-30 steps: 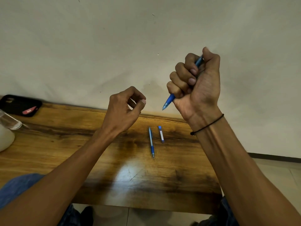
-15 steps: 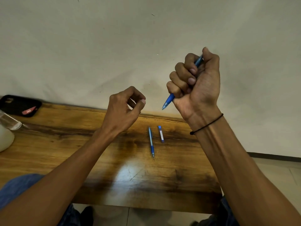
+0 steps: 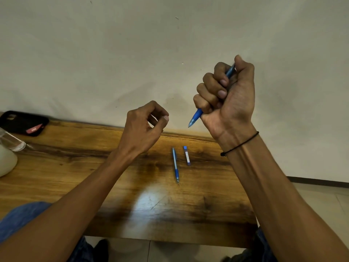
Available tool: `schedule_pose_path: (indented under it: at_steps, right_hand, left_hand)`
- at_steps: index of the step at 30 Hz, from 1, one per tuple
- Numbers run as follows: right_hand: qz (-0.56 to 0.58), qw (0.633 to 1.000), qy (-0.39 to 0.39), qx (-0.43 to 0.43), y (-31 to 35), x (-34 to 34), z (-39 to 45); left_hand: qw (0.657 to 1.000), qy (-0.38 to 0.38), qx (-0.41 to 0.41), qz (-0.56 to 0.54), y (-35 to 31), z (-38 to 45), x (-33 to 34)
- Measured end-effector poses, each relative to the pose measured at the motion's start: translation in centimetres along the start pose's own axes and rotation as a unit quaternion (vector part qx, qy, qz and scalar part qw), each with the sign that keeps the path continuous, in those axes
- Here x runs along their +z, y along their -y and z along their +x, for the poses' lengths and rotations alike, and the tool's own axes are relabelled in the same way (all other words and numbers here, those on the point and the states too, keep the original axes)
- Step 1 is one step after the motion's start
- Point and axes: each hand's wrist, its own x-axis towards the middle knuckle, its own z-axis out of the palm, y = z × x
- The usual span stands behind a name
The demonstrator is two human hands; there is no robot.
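Two bare hands are raised in front of a pale wall. Of these, the right hand [image 3: 229,103] is clenched in a fist round a slim blue plastic pen [image 3: 196,116]. All four fingers wrap over the barrel and the thumb is set across its upper end. The pen runs aslant: its pointed tip emerges below the little finger and aims down and to the left, and its top shows as a short blue strip beside the thumb (the middle of the barrel is hidden inside the fist). A thin black cord bracelet [image 3: 239,143] circles that wrist.

Lower, and apart from the pen tip, the left hand [image 3: 143,129] has its fingers curled and its thumb tip drawn close to the forefinger. Whether anything thin is pinched there cannot be made out.

Below, on the brown grained wooden table [image 3: 75,176], lies a second blue pen [image 3: 175,165], tip toward the viewer. Just beside it, not touching, is a small blue-and-white oblong case [image 3: 187,155] whose label is too small to read.

At the far left are a black phone case [image 3: 22,122] with a red patch, a clear vessel [image 3: 13,142] and a white rounded object [image 3: 6,161]. The last two are cut off by the frame.
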Motion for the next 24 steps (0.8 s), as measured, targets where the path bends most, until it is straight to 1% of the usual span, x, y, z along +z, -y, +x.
schedule_pose_path:
  at_steps: [24]
  right_hand:
    - [-0.012,1.000,-0.022,0.001,0.03,0.12,-0.07]
  left_hand:
    - [1.000,0.001,-0.003,-0.002,-0.33,-0.06,-0.08]
